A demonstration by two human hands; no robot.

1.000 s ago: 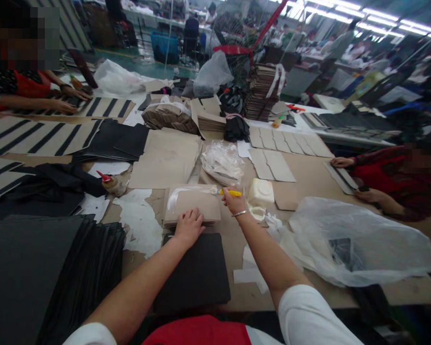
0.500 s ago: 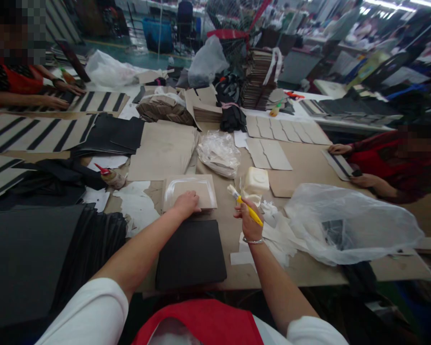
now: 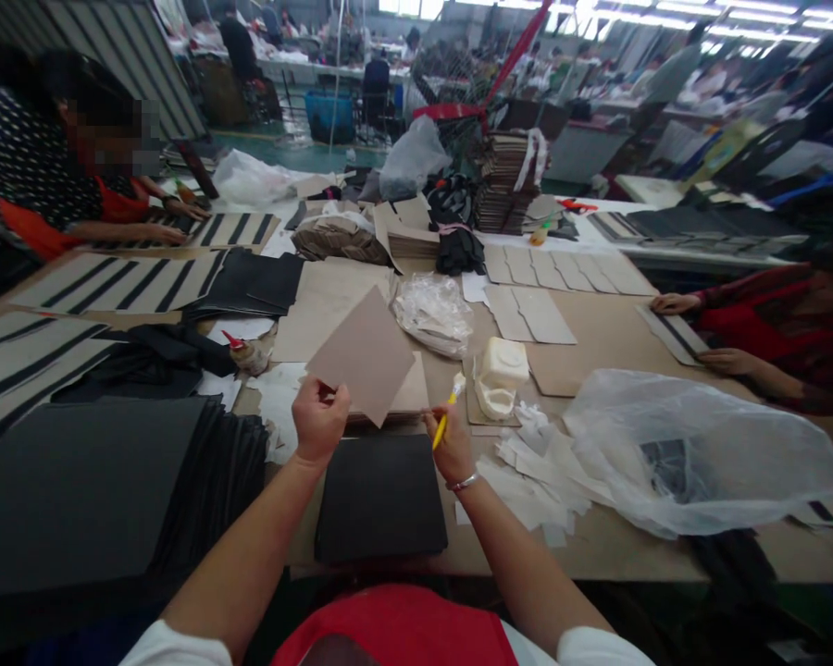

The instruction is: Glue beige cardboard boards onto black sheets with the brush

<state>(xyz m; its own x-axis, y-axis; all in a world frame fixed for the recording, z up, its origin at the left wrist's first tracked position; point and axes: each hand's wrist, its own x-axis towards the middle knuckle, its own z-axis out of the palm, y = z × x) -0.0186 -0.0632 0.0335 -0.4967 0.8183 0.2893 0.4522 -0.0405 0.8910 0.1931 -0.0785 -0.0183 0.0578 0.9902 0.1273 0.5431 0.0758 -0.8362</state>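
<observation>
My left hand is closed on the lower left edge of a beige cardboard sheet, which is lifted and tilted. Under it lies a stack of similar cardboard sheets, partly covered. A brush with a yellow handle and pale bristles is gripped in my right hand, bristles pointing up. The fingertips of that hand are close to the stack's right edge; whether they touch it I cannot tell. Nearest to me, between my forearms, lies a stack of black sheets. A cut-open white plastic jug stands right of the brush.
Paper scraps and a clear plastic bag lie on the right. Large black sheets are piled on the left, near a red-tipped bottle. One co-worker's hands work at right, another's at far left.
My left hand has moved left and raised a cardboard sheet off the stack. My right hand, still with the brush, has come left toward the stack. The view has tilted up.
</observation>
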